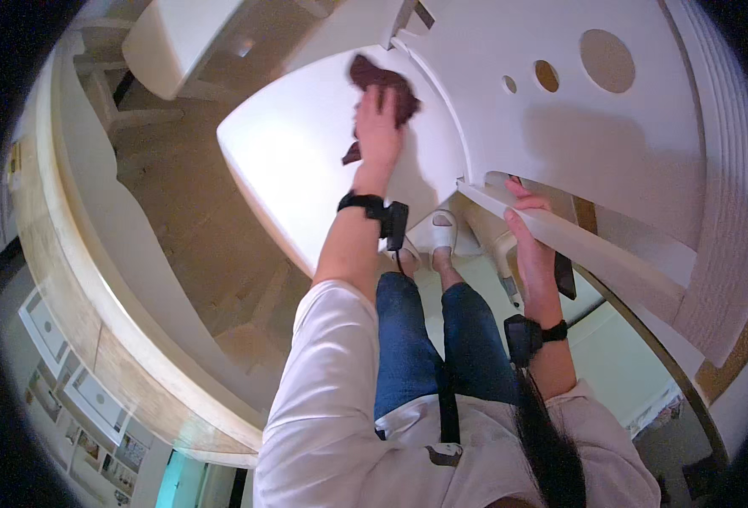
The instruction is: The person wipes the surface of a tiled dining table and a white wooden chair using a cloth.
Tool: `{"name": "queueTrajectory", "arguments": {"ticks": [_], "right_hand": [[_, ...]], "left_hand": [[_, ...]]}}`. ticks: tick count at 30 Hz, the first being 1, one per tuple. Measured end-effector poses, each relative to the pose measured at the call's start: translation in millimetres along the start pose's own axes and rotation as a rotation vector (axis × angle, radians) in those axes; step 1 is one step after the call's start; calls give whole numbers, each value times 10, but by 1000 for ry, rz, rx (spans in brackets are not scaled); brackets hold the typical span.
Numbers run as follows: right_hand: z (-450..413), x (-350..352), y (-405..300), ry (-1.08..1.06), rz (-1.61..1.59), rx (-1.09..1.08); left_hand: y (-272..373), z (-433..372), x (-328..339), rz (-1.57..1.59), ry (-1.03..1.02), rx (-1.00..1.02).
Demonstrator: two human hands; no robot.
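My left hand [379, 127] presses a crumpled dark maroon cloth [383, 73] onto the white seat [291, 146] of a chair, close to where the seat meets the backrest [577, 152]. Part of the cloth sticks out beneath the palm; hand and cloth are slightly blurred. My right hand [531, 235] grips the white side rail [577, 251] of the backrest at a cut-out, thumb on one side and fingers on the other. Round and oval holes pierce the backrest panel.
On the left curves the thick edge of a pale table [88, 273]. Another white chair [180, 44] stands at the upper left. A ribbed white surface [726, 190] borders the backrest on the right. My feet wear light slippers [442, 230] below the seat.
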State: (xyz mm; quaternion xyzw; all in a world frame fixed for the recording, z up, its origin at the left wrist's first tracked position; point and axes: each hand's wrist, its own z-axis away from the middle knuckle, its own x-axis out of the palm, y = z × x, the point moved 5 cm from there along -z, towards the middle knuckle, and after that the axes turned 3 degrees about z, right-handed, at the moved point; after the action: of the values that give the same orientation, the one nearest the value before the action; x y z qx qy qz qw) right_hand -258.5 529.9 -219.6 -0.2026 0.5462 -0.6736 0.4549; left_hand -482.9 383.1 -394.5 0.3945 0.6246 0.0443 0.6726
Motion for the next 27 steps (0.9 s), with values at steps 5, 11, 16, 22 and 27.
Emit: {"name": "queueTrajectory", "arguments": {"ticks": [5, 11, 16, 22, 27], "right_hand": [[-18, -11, 111, -16, -62, -22], [10, -20, 39, 5, -89, 17], [90, -16, -152, 38, -38, 121], [322, 35, -291, 47, 128, 450], [537, -70, -590, -329, 10, 505]], "left_hand": [[687, 577, 510, 46, -255, 84], [710, 1093, 411, 1027, 19, -670], [1220, 254, 129, 777, 144, -295], [1349, -625, -690, 959, 341, -319], [2587, -670, -1795, 940, 345, 92]]}}
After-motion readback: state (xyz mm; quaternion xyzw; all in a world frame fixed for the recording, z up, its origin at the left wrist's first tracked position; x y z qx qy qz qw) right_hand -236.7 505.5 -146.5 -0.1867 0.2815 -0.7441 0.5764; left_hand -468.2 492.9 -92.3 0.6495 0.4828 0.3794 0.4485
